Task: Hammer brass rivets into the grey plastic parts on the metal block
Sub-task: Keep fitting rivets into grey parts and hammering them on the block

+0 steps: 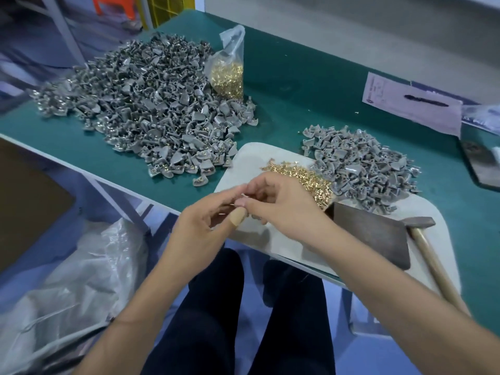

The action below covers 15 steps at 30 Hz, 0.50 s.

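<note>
Green surface (311, 77) carrying a pale pad (259, 244) at its near edge. Far right: a sheet of paper (405, 109) with a black pen (426, 100) lying on it. Near left, below the surface: a crumpled clear plastic sheet (81, 280) beside a brown board (27, 207). Far left: an orange stool (116, 6).

Over the near edge of the pale grey rounded pad (249, 158) on the green worktop (311, 77), the left hand (205, 226) and right hand (278, 204) meet, fingertips pinching something small and blurred. Beyond the pad lies a loose heap of brass rivets (300, 174), beside a small pile of grey plastic parts (362, 169). The dark metal block (373, 234) and wooden-handled hammer (430, 253) rest on the pad's right side.
</note>
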Tool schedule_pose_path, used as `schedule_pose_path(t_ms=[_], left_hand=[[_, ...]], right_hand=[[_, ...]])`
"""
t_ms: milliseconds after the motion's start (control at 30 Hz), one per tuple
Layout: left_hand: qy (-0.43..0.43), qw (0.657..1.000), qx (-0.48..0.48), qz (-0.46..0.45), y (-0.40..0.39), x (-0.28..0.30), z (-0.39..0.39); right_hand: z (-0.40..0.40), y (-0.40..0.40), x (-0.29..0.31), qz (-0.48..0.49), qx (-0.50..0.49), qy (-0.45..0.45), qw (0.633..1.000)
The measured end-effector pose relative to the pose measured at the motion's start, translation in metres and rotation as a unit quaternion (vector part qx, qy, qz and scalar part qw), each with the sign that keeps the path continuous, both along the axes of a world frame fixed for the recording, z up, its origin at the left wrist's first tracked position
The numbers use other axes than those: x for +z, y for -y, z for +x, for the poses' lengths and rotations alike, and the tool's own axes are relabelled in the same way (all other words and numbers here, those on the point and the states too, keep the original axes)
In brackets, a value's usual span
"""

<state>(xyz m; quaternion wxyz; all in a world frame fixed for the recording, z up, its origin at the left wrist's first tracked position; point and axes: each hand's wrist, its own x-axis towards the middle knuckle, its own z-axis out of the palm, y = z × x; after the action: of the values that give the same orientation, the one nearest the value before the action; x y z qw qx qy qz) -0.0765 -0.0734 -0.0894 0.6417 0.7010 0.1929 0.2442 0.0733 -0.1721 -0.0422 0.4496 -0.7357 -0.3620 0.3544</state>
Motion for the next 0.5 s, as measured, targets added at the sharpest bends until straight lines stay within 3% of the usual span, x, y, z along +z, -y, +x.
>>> schedule_pose_path(t_ms=[67, 133, 200, 267, 333, 500], left_hand=[[0.013, 0.999, 0.019, 0.023, -0.003, -0.001, -0.007], [0.013, 0.998, 0.044, 0.034, -0.007, -0.004, -0.012], [0.011, 0.997, 0.074, -0.027, -0.01, -0.009, -0.014], [0.007, 0.991, 0.095, -0.091, -0.013, -0.013, -0.013], [0.006, 0.988, 0.101, -0.12, -0.015, -0.017, -0.015], [-0.004, 0.987, 0.071, -0.145, -0.015, -0.021, -0.016]], right_hand=[[-0.002, -0.001, -0.004, 0.002, -0.01, -0.088, 0.996], [0.0, -0.004, -0.005, 0.007, -0.001, -0.08, 0.997], [0.008, -0.009, -0.01, -0.021, -0.001, 0.139, 0.99], [0.011, -0.014, -0.015, -0.096, 0.017, 0.362, 0.927], [0.009, -0.019, -0.016, -0.146, 0.035, 0.416, 0.897], [0.001, -0.026, -0.02, -0.142, 0.048, 0.459, 0.876]])
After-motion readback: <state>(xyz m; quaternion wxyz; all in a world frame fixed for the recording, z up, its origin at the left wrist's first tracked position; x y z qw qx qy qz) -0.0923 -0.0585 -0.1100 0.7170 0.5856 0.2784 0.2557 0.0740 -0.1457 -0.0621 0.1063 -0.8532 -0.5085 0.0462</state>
